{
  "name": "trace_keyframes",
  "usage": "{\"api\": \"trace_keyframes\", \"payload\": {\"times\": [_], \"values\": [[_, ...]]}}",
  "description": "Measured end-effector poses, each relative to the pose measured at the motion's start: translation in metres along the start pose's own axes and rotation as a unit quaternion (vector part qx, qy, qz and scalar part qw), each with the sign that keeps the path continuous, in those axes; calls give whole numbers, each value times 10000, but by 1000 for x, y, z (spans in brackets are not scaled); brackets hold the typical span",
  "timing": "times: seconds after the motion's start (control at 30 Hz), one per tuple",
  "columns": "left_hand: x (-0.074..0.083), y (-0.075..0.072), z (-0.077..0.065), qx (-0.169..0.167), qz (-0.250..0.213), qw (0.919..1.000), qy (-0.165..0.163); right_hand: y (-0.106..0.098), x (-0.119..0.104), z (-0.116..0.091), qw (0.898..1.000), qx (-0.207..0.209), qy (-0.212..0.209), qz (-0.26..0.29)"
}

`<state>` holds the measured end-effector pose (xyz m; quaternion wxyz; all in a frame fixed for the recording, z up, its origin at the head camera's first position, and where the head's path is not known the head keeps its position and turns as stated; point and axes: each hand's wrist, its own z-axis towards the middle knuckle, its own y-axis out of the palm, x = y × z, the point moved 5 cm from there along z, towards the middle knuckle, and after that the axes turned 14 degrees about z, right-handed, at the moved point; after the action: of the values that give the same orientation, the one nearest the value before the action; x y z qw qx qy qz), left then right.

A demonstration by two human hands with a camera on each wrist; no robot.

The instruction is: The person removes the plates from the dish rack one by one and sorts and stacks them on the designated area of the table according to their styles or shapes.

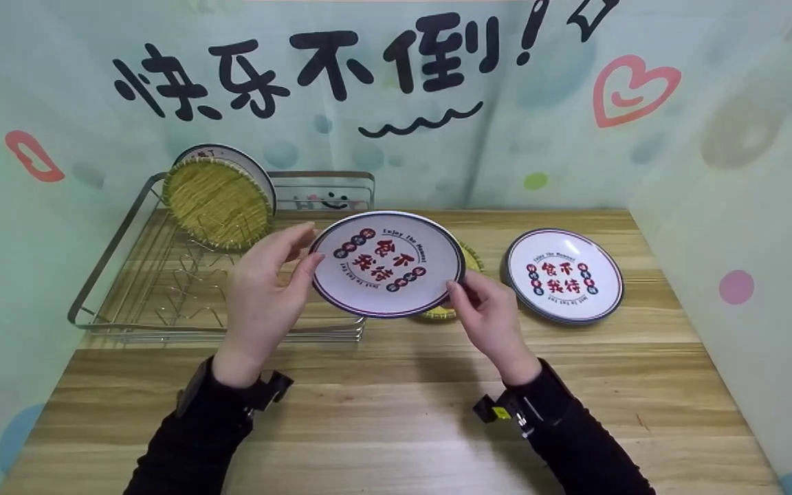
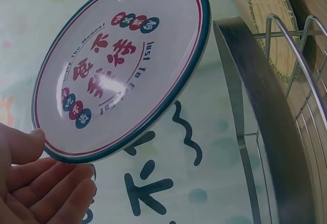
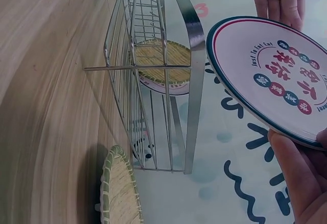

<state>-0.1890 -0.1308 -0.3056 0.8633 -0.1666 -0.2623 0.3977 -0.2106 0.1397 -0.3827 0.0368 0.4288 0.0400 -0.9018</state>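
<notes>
A white plate (image 1: pixel 389 265) with a dark blue-green rim and red and blue lettering is held up above the table, tilted toward the head camera. My left hand (image 1: pixel 269 295) pinches its left rim, with the thumb (image 2: pixel 30 145) on the face side and the fingers behind. At the lower right rim, my right hand (image 1: pixel 492 320) grips the plate between thumb and fingers. Partly hidden behind the plate, a round woven mat (image 1: pixel 473 260) lies on the table. To the right sits a stack of similar plates (image 1: pixel 564 275).
A metal wire dish rack (image 1: pixel 111 258) stands at the back left of the wooden table (image 1: pixel 382 426). In it, a round woven mat (image 1: pixel 214 203) leans upright before another plate (image 1: pixel 251 163). A printed curtain (image 1: pixel 437 158) closes off the back and sides.
</notes>
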Motion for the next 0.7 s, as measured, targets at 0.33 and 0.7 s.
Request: {"api": "trace_keyframes", "payload": {"times": [0.33,0.7], "values": [[-5,2,-6,-374,451,9983,-42,-14,4,0,9975,245,592,310],[-8,11,-16,-1207,778,9896,-100,-30,8,-1,9946,485,858,323]]}}
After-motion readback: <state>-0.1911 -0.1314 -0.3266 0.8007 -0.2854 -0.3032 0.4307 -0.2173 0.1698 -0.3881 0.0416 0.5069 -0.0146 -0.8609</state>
